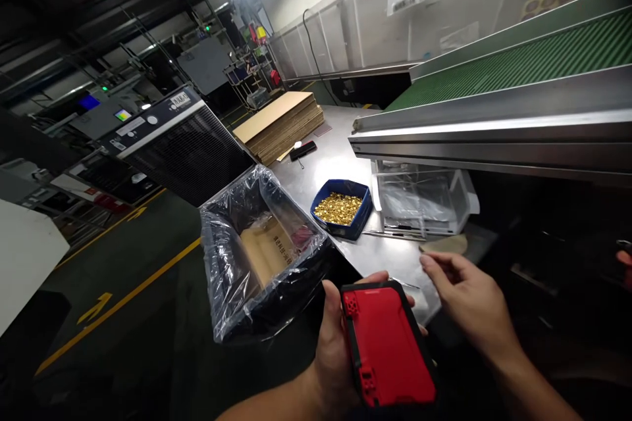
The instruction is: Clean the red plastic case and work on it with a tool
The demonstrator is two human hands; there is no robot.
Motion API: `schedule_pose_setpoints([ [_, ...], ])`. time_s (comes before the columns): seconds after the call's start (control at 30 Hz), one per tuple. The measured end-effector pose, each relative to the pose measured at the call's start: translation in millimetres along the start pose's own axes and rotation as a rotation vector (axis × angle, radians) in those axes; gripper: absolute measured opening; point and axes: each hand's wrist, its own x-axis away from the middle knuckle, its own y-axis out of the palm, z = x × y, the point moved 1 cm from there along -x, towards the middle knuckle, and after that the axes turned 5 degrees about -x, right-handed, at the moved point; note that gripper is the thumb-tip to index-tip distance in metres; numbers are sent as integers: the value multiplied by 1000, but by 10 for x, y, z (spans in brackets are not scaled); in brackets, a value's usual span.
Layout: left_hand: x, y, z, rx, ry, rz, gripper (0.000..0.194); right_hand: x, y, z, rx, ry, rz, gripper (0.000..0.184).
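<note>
My left hand [332, 348] grips a flat red case with a black rim [388, 344], held face up near the front edge of the steel table [340, 158]. Just to its right, my right hand [467, 296] hovers with fingers apart and holds nothing; its fingertips point left above the table edge, close to the case's top corner. A thin metal pin or tool [402, 284] lies on the table between the two hands.
A blue tray of small gold parts [340, 208] sits mid-table. A cardboard box lined with a clear bag [261, 250] stands left of the table. Clear bags in a white holder [424, 200] lie under a green conveyor [518, 59]. Flat cardboard sheets [281, 122] are stacked further back.
</note>
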Motion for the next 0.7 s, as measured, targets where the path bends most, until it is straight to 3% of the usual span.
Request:
schedule_pose_setpoints([
  [0.13,-1,-5,-27,11,-37,68,77,611,-31,-344,-220,-2,-192,48],
  [0.23,8,18,-30,-24,-43,117,73,832,-85,-401,-289,-44,-274,47],
  [0.4,30,94,-43,-156,-48,199,80,873,-155,-294,-254,-66,-294,48],
  [0.6,34,160,-102,-144,-167,283,83,901,-203,-209,-308,69,-317,51],
  [0.7,34,153,-124,-145,-174,295,85,903,-220,-232,-315,72,-303,50],
])
